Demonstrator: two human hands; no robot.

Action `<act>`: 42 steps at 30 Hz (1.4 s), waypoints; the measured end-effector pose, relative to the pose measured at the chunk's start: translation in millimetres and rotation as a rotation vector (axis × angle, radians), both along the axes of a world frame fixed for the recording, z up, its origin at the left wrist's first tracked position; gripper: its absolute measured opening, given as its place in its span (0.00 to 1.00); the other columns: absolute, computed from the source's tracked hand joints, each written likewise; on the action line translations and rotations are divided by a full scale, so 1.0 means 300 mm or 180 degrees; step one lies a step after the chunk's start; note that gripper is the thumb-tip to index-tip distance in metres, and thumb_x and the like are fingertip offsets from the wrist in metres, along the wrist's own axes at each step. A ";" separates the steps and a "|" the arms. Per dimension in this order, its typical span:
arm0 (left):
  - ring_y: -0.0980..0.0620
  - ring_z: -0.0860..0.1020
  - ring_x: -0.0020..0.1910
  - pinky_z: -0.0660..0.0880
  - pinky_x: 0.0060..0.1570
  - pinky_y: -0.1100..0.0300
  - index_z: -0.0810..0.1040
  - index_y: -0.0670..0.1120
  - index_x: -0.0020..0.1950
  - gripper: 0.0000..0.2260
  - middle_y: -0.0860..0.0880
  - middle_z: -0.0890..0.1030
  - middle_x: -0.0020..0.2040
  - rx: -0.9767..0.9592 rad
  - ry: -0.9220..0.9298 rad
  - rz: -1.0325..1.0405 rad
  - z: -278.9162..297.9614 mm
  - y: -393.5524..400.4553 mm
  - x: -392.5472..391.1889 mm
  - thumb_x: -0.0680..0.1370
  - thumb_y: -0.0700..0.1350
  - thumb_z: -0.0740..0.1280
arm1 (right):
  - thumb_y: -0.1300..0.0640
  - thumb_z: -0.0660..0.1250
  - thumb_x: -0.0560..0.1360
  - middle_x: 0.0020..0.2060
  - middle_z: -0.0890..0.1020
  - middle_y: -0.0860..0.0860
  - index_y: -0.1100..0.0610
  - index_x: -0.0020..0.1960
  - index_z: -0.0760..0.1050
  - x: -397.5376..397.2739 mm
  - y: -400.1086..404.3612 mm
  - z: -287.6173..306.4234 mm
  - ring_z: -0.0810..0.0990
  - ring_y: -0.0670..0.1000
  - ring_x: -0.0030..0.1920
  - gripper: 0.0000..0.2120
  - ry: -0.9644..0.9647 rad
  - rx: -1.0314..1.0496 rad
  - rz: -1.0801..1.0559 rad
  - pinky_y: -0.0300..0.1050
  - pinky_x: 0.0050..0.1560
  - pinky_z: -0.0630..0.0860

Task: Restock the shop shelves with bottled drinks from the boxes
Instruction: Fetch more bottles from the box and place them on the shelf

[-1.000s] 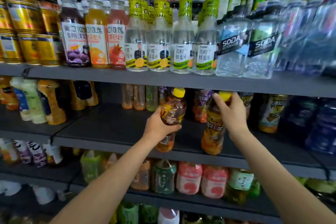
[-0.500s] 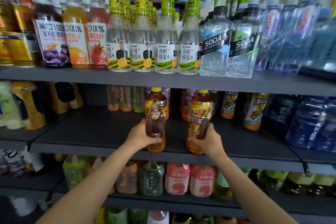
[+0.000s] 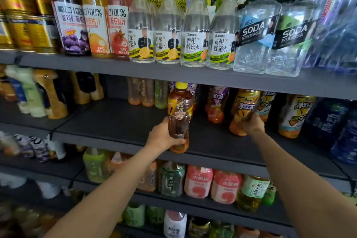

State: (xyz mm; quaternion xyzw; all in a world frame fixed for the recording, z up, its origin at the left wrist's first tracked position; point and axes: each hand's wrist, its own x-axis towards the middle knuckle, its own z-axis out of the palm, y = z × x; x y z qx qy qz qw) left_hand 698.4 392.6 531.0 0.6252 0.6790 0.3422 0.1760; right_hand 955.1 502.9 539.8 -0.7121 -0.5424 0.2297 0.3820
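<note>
My left hand (image 3: 161,137) grips a yellow-capped iced tea bottle (image 3: 180,110) by its lower half, upright at the front edge of the middle shelf (image 3: 116,121). My right hand (image 3: 253,126) holds a second iced tea bottle (image 3: 244,106) with an orange and yellow label, set deeper on the same shelf beside like bottles (image 3: 295,116). That bottle's cap is hidden under the shelf above.
The top shelf (image 3: 173,72) carries gold cans, juice bottles, honey water bottles and soda water bottles (image 3: 255,40). Purple-labelled bottles (image 3: 216,106) stand at the back between my hands. Bare shelf lies left of my left hand. Pink and green bottles (image 3: 199,181) fill the shelf below.
My right hand has pushed its bottle back and to the right, in among the like bottles. My left hand's bottle stays near the shelf's front edge. The camera has moved closer.
</note>
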 end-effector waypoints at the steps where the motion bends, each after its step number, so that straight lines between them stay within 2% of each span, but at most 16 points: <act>1: 0.46 0.73 0.63 0.71 0.59 0.54 0.67 0.48 0.65 0.33 0.49 0.76 0.63 -0.0015 0.0010 0.0017 -0.001 -0.003 0.004 0.65 0.51 0.77 | 0.53 0.68 0.74 0.62 0.73 0.64 0.63 0.68 0.62 -0.001 0.011 -0.008 0.72 0.65 0.62 0.28 0.0030 -0.0009 -0.0015 0.53 0.61 0.69; 3: 0.47 0.73 0.63 0.71 0.60 0.54 0.68 0.49 0.65 0.32 0.50 0.76 0.62 -0.0010 -0.0037 0.0038 -0.008 0.002 0.006 0.65 0.52 0.77 | 0.54 0.65 0.76 0.65 0.69 0.65 0.64 0.69 0.60 -0.016 0.017 -0.033 0.69 0.66 0.64 0.28 0.0177 0.0044 -0.0133 0.54 0.62 0.67; 6: 0.49 0.74 0.62 0.71 0.61 0.53 0.69 0.50 0.65 0.31 0.50 0.77 0.62 0.0008 -0.0118 -0.0085 -0.017 0.021 0.022 0.65 0.53 0.77 | 0.57 0.69 0.74 0.65 0.63 0.66 0.66 0.69 0.58 -0.034 -0.038 -0.088 0.66 0.68 0.63 0.31 0.0150 0.0489 -0.0161 0.57 0.62 0.66; 9: 0.50 0.74 0.62 0.71 0.61 0.54 0.69 0.50 0.66 0.31 0.50 0.77 0.62 -0.0027 -0.0135 -0.0291 -0.013 0.071 0.102 0.66 0.53 0.76 | 0.55 0.69 0.73 0.61 0.68 0.63 0.65 0.66 0.64 -0.021 -0.103 -0.107 0.69 0.63 0.61 0.27 -0.0188 0.1174 0.0503 0.52 0.60 0.67; 12: 0.48 0.73 0.63 0.71 0.60 0.54 0.69 0.48 0.66 0.30 0.48 0.76 0.63 0.0007 -0.0205 -0.0292 -0.021 0.133 0.241 0.67 0.52 0.75 | 0.50 0.65 0.75 0.57 0.75 0.52 0.58 0.65 0.68 -0.009 -0.150 -0.072 0.74 0.50 0.57 0.22 0.0250 0.0800 0.1399 0.42 0.56 0.69; 14: 0.47 0.74 0.62 0.71 0.60 0.55 0.68 0.47 0.67 0.29 0.46 0.76 0.62 0.0007 -0.0399 -0.0382 -0.028 0.166 0.336 0.69 0.49 0.75 | 0.49 0.66 0.74 0.55 0.77 0.50 0.57 0.65 0.69 -0.006 -0.158 -0.049 0.76 0.48 0.55 0.22 0.0440 0.0656 0.1567 0.41 0.54 0.70; 16: 0.46 0.74 0.62 0.71 0.60 0.57 0.69 0.46 0.67 0.28 0.45 0.77 0.62 -0.0064 -0.0583 -0.0578 -0.031 0.187 0.414 0.70 0.45 0.74 | 0.54 0.70 0.73 0.53 0.78 0.51 0.59 0.64 0.68 0.002 -0.149 -0.037 0.77 0.50 0.54 0.23 0.0144 0.0700 0.1381 0.40 0.52 0.70; 18: 0.46 0.74 0.63 0.69 0.59 0.60 0.69 0.45 0.68 0.28 0.44 0.76 0.63 -0.0120 -0.0678 -0.0781 -0.034 0.194 0.470 0.70 0.42 0.73 | 0.58 0.73 0.70 0.54 0.79 0.57 0.62 0.62 0.68 0.016 -0.127 -0.036 0.77 0.57 0.55 0.24 -0.0232 0.0716 0.1043 0.40 0.47 0.68; 21: 0.45 0.71 0.65 0.68 0.60 0.59 0.66 0.45 0.71 0.27 0.43 0.72 0.66 -0.0101 -0.0620 -0.0888 -0.043 0.198 0.507 0.73 0.39 0.70 | 0.60 0.73 0.70 0.54 0.78 0.62 0.66 0.58 0.67 0.036 -0.088 -0.039 0.77 0.62 0.55 0.22 -0.0377 0.0649 0.0769 0.43 0.44 0.67; 25: 0.45 0.69 0.66 0.66 0.64 0.57 0.64 0.44 0.71 0.25 0.44 0.67 0.69 -0.0070 -0.0390 -0.0649 -0.060 0.211 0.483 0.75 0.39 0.66 | 0.60 0.71 0.72 0.56 0.76 0.64 0.68 0.60 0.65 0.036 -0.029 -0.043 0.75 0.64 0.58 0.23 -0.0465 0.0494 0.0635 0.53 0.53 0.72; 29: 0.47 0.73 0.60 0.71 0.61 0.53 0.68 0.44 0.66 0.19 0.45 0.70 0.64 0.0157 -0.0483 -0.0321 -0.074 0.209 0.420 0.75 0.39 0.65 | 0.61 0.68 0.74 0.60 0.75 0.64 0.67 0.66 0.62 0.026 0.021 -0.036 0.73 0.64 0.61 0.26 -0.0417 0.0320 0.0574 0.50 0.56 0.70; 35: 0.52 0.76 0.52 0.72 0.55 0.59 0.71 0.44 0.61 0.15 0.47 0.73 0.59 0.0537 -0.0600 0.0021 -0.101 0.153 0.294 0.75 0.37 0.65 | 0.59 0.68 0.74 0.63 0.71 0.65 0.65 0.69 0.59 0.005 0.063 -0.037 0.70 0.65 0.64 0.29 -0.0217 0.0155 0.0477 0.53 0.61 0.68; 37: 0.52 0.77 0.51 0.73 0.53 0.58 0.72 0.44 0.60 0.14 0.48 0.73 0.58 0.0653 -0.0683 0.0196 -0.125 0.110 0.240 0.75 0.37 0.64 | 0.59 0.68 0.74 0.66 0.66 0.66 0.68 0.70 0.57 -0.033 0.030 -0.046 0.67 0.67 0.65 0.31 -0.0106 0.0464 0.0099 0.55 0.64 0.65; 39: 0.53 0.76 0.49 0.73 0.52 0.59 0.72 0.43 0.59 0.13 0.47 0.74 0.57 0.0775 -0.0765 0.0404 -0.149 0.052 0.176 0.75 0.36 0.64 | 0.59 0.66 0.74 0.67 0.61 0.68 0.70 0.70 0.56 -0.098 -0.035 -0.051 0.63 0.68 0.66 0.31 -0.0050 0.1064 -0.0249 0.53 0.68 0.61; 41: 0.54 0.75 0.47 0.72 0.50 0.61 0.72 0.42 0.58 0.12 0.46 0.74 0.56 0.0899 -0.0875 0.0631 -0.180 -0.027 0.090 0.75 0.35 0.63 | 0.60 0.64 0.74 0.68 0.59 0.69 0.71 0.69 0.56 -0.216 -0.134 -0.056 0.60 0.67 0.68 0.30 -0.0085 0.1572 -0.0023 0.49 0.70 0.56; 42: 0.54 0.75 0.47 0.71 0.49 0.63 0.72 0.42 0.57 0.12 0.46 0.74 0.55 0.0953 -0.0946 0.0764 -0.204 -0.077 0.032 0.75 0.35 0.63 | 0.62 0.63 0.73 0.66 0.60 0.69 0.72 0.67 0.59 -0.292 -0.189 -0.065 0.61 0.67 0.67 0.27 -0.0114 0.1758 0.0243 0.47 0.68 0.56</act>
